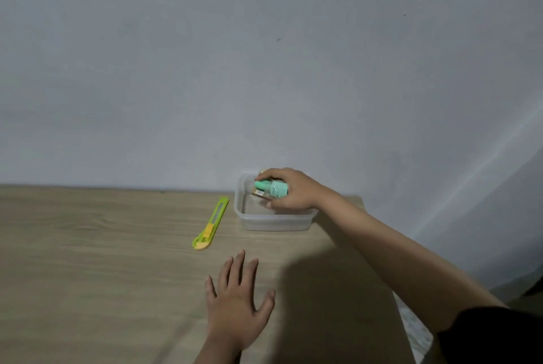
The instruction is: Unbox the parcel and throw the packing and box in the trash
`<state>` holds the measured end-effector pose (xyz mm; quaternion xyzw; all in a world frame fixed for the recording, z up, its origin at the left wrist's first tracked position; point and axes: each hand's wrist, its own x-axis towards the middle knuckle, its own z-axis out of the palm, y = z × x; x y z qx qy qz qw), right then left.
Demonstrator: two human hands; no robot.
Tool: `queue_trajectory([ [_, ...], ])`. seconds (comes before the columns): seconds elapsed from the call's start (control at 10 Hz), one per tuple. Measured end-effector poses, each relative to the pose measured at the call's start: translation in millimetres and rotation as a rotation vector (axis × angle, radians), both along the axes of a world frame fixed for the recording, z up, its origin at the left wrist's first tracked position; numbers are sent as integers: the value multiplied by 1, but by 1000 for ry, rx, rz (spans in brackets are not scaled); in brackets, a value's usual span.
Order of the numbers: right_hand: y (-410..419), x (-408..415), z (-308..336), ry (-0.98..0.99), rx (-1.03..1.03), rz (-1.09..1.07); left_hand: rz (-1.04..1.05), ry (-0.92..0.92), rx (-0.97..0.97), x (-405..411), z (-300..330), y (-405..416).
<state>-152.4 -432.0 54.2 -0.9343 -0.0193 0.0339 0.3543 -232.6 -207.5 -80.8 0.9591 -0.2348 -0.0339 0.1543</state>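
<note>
My right hand [291, 190] grips a small mint-green bottle [271, 189] with a label, holding it just over a clear plastic container [274, 224] at the far right of the wooden table [88, 260]. My left hand [239, 302] lies flat on the table near the front, fingers spread and holding nothing. A green and yellow utility knife [211, 224] lies on the table to the left of the container. No parcel box or packing shows in this view.
A plain grey wall stands right behind the table. The table's right edge runs close past the container, with floor and a patterned cloth [417, 331] below it. My right forearm crosses the table's right side.
</note>
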Motion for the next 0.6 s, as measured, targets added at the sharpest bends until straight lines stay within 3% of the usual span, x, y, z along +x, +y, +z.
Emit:
queue_trajectory([
  [0.2, -1, 30, -32, 242, -117, 112, -9, -1, 4, 2, -1, 1],
  [0.4, -3, 31, -45, 182, -143, 37, -1, -19, 21, 3, -4, 1],
  [0.6, -9, 28, -33, 91, -39, -129, -3, 42, -21, 1, -4, 1],
])
